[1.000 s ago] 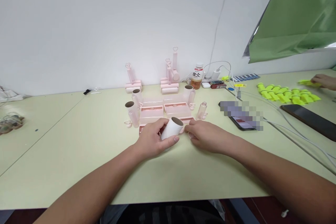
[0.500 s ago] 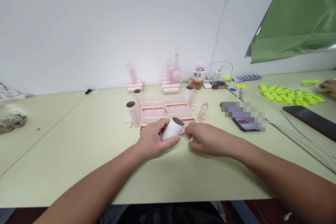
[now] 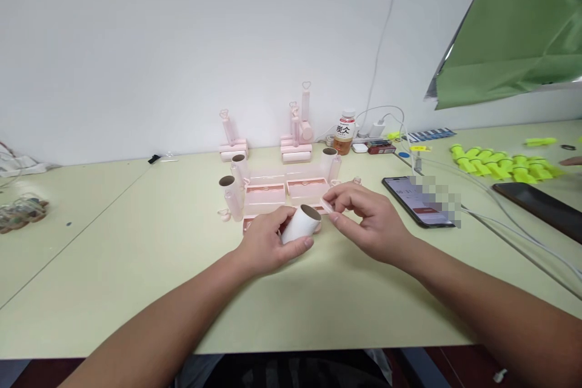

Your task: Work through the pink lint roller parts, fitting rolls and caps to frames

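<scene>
The left hand [image 3: 266, 247] is gripping a white paper roll [image 3: 301, 224] just above the table [image 3: 136, 267], its grip closed around the roll's body with the open cardboard end tilted up and away toward the right. The right hand [image 3: 368, 221] is pinching a small pink plastic piece [image 3: 328, 206] between thumb and fingertips, its grip narrow, holding the piece just beside the roll's open end without clearly touching it. Pink trays [image 3: 286, 191] and other upright rolls [image 3: 227, 191] are standing just behind both hands, with a drink bottle [image 3: 344, 132] farther back and a phone [image 3: 416, 200] off to the right. Judging by this, the person is fitting the pink piece to the roll; the next move seems to call for lining it up squarely with the core opening.
</scene>
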`<state>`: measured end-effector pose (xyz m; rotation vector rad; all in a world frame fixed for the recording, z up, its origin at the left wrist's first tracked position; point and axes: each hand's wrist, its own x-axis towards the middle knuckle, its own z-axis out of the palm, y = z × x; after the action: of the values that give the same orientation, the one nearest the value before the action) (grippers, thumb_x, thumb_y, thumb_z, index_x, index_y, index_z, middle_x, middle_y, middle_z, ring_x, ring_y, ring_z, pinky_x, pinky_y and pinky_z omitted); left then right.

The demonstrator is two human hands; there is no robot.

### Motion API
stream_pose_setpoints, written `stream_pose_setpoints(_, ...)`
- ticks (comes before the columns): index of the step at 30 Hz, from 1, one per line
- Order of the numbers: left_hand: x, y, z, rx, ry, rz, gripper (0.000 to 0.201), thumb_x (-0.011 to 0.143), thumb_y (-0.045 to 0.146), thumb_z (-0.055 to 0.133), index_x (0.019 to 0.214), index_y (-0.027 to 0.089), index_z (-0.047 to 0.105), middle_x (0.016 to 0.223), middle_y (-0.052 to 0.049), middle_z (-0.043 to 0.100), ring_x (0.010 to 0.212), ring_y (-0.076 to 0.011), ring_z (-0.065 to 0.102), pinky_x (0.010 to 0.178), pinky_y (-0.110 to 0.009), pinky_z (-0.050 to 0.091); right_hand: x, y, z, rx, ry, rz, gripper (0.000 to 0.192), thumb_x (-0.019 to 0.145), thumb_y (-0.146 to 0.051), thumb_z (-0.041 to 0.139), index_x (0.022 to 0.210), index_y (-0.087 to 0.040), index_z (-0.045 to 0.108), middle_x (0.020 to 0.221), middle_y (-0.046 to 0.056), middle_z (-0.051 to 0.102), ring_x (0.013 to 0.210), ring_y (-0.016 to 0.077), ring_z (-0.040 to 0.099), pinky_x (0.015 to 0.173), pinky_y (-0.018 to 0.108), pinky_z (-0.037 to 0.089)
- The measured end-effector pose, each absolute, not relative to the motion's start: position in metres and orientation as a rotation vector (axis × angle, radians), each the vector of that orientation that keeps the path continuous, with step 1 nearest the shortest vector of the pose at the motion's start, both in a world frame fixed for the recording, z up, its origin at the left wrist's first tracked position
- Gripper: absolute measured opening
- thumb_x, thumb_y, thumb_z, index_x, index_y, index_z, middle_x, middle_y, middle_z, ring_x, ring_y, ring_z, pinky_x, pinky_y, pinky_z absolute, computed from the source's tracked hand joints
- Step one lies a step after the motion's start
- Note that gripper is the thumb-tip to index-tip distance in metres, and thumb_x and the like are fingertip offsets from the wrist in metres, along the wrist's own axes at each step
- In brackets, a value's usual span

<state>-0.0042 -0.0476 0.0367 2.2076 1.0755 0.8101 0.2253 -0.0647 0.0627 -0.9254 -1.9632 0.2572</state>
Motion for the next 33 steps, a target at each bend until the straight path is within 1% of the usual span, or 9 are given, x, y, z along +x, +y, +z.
stream_pose_setpoints(2, -0.0043, -0.0478, 0.0363, 2.23, 1.072, 0.804, 0.047, 0.079, 0.048, 0.068, 0.119, 0.024, 0.062, 0.096, -0.001, 0.071, 0.078, -0.0174, 0.063, 0.066, -0.027, 0.045, 0.2231, -0.0654, 0.0603, -0.864, -2.0, 0.252, 0.012, 0.088, -0.021, 0.06, 0.077, -0.021, 0.055, 0.097, 0.007, 0.067, 0.089, 0.0191, 0.064, 0.079, 0.032, 0.049)
stream_pose_setpoints(9, -0.0029, -0.049, 0.0365, 2.286, 1.104, 0.764, 0.051, 0.078, 0.051, 0.067, 0.122, 0.024, 0.062, 0.092, -0.002, 0.072, 0.077, -0.0188, 0.064, 0.071, -0.03, 0.049, 0.2208, -0.0629, 0.0553, -0.802, -2.065, 0.241, 0.006, 0.089, -0.022, 0.061, 0.084, -0.022, 0.059, 0.096, 0.007, 0.069, 0.088, 0.0185, 0.066, 0.078, 0.032, 0.052)
stream_pose_setpoints(15, -0.0026, -0.0483, 0.0364, 2.312, 1.086, 0.738, 0.05, 0.079, 0.051, 0.066, 0.122, 0.025, 0.063, 0.093, -0.002, 0.072, 0.078, -0.0195, 0.065, 0.073, -0.031, 0.049, 0.2221, -0.0631, 0.0554, -0.794, -2.075, 0.24, 0.005, 0.09, -0.024, 0.061, 0.086, -0.022, 0.06, 0.096, 0.007, 0.07, 0.087, 0.0189, 0.068, 0.078, 0.032, 0.054)
stream_pose_setpoints(19, -0.0029, -0.048, 0.0366, 2.32, 1.059, 0.748, 0.048, 0.079, 0.05, 0.067, 0.12, 0.025, 0.063, 0.095, -0.002, 0.072, 0.078, -0.0189, 0.064, 0.072, -0.03, 0.048, 0.2223, -0.0627, 0.0551, -0.779, -2.065, 0.25, 0.005, 0.089, -0.025, 0.063, 0.087, -0.021, 0.061, 0.095, 0.007, 0.071, 0.086, 0.0186, 0.068, 0.077, 0.031, 0.054)
stream_pose_setpoints(26, -0.0021, -0.0488, 0.0377, 2.326, 1.021, 0.732, 0.045, 0.08, 0.05, 0.066, 0.115, 0.023, 0.063, 0.097, -0.002, 0.072, 0.079, -0.0183, 0.064, 0.066, -0.027, 0.044, 0.2227, -0.0612, 0.0544, -0.768, -2.065, 0.296, 0.005, 0.089, -0.026, 0.064, 0.089, -0.021, 0.062, 0.094, 0.006, 0.072, 0.084, 0.0181, 0.069, 0.076, 0.03, 0.055)
stream_pose_setpoints(33, -0.0027, -0.0478, 0.0369, 2.334, 0.991, 0.726, 0.046, 0.08, 0.051, 0.065, 0.118, 0.023, 0.062, 0.1, -0.003, 0.072, 0.081, -0.0189, 0.065, 0.066, -0.027, 0.045, 0.2237, -0.0599, 0.0536, -0.749, -2.065, 0.324, 0.006, 0.09, -0.028, 0.063, 0.09, -0.021, 0.063, 0.094, 0.007, 0.072, 0.085, 0.0191, 0.069, 0.076, 0.031, 0.055)
